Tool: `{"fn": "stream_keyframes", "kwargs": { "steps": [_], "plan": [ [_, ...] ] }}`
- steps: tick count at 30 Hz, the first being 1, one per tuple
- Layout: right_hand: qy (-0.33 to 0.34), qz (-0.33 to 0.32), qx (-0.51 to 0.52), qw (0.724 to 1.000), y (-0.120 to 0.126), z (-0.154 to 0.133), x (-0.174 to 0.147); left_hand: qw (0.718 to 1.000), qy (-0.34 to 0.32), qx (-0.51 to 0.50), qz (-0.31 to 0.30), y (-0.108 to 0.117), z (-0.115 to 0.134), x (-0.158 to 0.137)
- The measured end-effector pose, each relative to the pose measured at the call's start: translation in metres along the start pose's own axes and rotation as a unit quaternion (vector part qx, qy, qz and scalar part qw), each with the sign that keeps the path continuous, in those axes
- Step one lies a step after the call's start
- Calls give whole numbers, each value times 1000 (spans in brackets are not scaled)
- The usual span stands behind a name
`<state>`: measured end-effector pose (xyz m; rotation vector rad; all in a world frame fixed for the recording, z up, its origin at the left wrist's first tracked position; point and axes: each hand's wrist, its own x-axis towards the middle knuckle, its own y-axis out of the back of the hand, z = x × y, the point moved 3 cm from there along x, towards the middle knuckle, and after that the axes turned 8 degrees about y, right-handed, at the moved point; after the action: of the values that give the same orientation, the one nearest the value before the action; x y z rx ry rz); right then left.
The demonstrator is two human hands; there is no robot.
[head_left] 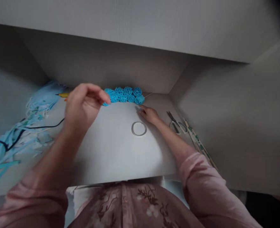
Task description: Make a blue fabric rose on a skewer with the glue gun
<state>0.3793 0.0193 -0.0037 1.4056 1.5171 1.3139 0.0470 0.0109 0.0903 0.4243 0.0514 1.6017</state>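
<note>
Several blue rosettes shaped like roses [128, 91] stand in two rows at the back of the white work surface [111, 142]. My left hand [84, 104] is raised in front of their left end, its fingers loosely curled and apart, with nothing visible in them. It hides part of the flowers and of a yellow tool [63, 94] with a dark tip. Low over the surface, my right hand [149, 114] has its fingertips just below the right-hand rosette; its fingers are partly stretched and I see nothing in them. A white ring, perhaps a tape roll [132, 129], lies below that hand.
Scissors [175, 123] with pale handles lie right of my right forearm, beside thin sticks with green bits [199, 142]. At the left are blue face masks [43, 96], cut strips and scraps [14, 142] and a black cable [47, 126]. Cardboard walls [102, 60] enclose the surface.
</note>
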Motion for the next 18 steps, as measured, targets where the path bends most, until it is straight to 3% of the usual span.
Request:
{"fn": "stream_keyframes", "kwargs": {
  "steps": [2, 4, 5, 8, 12, 18],
  "plan": [
    [-6, -16, -23, 1000, -3, 0, 11, 993, 10, -98, 58, -16, -18, 33],
    [-9, -17, -30, 999, -5, 0, 18, 973, 65, -165, 146, -28, -50, 61],
    [-10, -16, -31, 999, -6, 1, 21, 966, 75, -158, 190, -32, -67, 71],
    [-4, -4, -34, 999, -13, 3, 24, 964, 42, -116, 237, -41, -112, 86],
    [6, 24, -18, 1000, -20, 6, 23, 973, 3, -65, 220, -48, -148, 86],
    [-13, 12, -20, 1000, -20, 4, 24, 982, 8, -39, 184, -58, -159, 88]
  ]
}}
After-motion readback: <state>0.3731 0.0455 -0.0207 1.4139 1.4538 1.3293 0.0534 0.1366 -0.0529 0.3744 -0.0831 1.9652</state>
